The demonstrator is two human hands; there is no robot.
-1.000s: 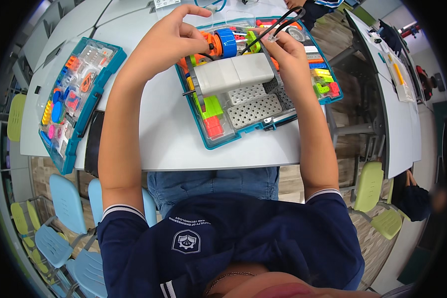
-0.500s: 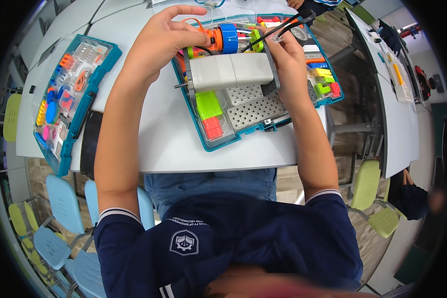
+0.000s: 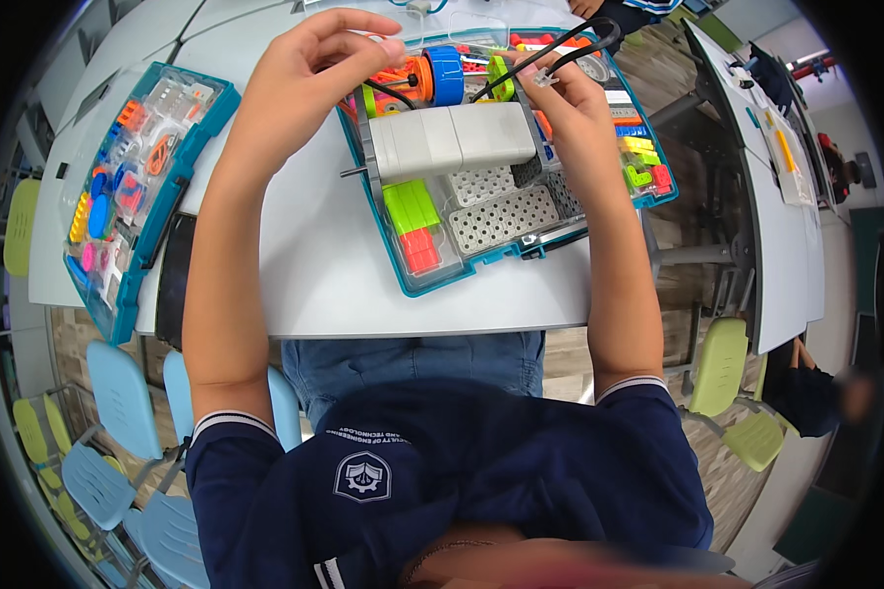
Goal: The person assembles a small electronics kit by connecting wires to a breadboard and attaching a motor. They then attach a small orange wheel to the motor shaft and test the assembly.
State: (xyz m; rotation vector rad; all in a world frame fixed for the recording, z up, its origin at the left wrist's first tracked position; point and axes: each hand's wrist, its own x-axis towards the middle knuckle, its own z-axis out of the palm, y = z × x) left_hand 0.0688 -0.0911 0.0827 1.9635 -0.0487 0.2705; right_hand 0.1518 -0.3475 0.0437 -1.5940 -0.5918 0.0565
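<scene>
Closer now, black cable (image 3: 560,51) between right-hand fingers (image 3: 550,74).

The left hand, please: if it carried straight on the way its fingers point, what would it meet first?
Probably the orange and blue motor in the kit box; the left hand points rightward at it, though depth is unclear.

The right hand (image 3: 572,103) covers part of the teal parts tray (image 3: 521,257) beneath it, and what its fingertips pinch is too small to tell. The left hand (image 3: 300,83) hides the tray's upper left corner. The black cable (image 3: 560,49) runs off the top edge.
</scene>
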